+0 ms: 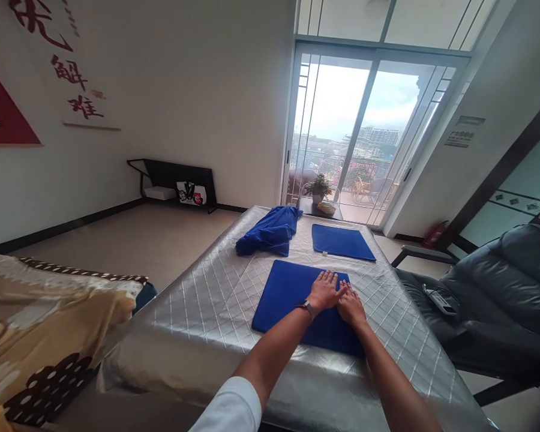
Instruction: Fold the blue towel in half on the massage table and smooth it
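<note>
A blue cloth, folded into a flat rectangle, lies near the front of the silver quilted table cover. My left hand rests flat on its right half, fingers stretched forward, with a watch band on the wrist. Close beside it, my right hand lies palm down along the cloth's right edge, fingers extended. The two hands touch or nearly touch at the thumbs. Beyond them is a second flat folded blue cloth. To its left sits a crumpled heap of blue cloth.
A black armchair holding a telephone-like device stands at the right. A patterned blanket covers something at the left. Behind the table are a small stand with a potted plant and a sliding glass door.
</note>
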`<action>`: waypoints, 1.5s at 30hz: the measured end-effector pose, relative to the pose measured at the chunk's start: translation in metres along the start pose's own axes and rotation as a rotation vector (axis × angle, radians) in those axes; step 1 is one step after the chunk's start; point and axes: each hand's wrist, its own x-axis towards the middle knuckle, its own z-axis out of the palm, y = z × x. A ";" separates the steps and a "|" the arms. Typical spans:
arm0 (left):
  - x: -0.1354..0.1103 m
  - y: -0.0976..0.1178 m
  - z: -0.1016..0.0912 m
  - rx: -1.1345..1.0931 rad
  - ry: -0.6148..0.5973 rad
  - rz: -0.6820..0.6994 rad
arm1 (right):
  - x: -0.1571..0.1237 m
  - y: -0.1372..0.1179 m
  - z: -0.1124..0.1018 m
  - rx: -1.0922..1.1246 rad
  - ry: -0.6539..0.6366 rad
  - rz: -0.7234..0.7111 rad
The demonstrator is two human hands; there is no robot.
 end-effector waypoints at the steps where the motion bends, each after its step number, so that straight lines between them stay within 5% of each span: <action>1: -0.001 0.013 0.009 -0.019 -0.008 0.025 | -0.001 0.001 0.000 -0.007 -0.005 -0.017; 5: -0.015 0.017 0.024 -0.057 -0.018 -0.089 | -0.002 0.000 -0.003 -0.006 -0.005 -0.001; 14: -0.084 -0.107 -0.026 0.052 0.029 -0.438 | 0.003 -0.004 -0.003 0.037 -0.001 0.056; 19: -0.118 -0.133 -0.036 0.107 0.065 -0.485 | 0.002 -0.007 -0.006 0.031 0.022 0.060; 26: -0.118 -0.124 -0.041 0.081 0.060 -0.503 | -0.021 -0.015 -0.017 -0.061 0.145 0.077; 36: -0.113 -0.121 -0.045 0.126 0.050 -0.533 | -0.065 -0.009 0.004 -0.033 0.024 0.038; 39: -0.104 -0.092 -0.043 0.126 0.070 -0.512 | -0.065 -0.012 0.002 -0.016 0.026 0.047; 45: -0.090 0.011 -0.001 0.051 0.058 -0.015 | -0.066 -0.009 0.003 -0.010 0.027 0.020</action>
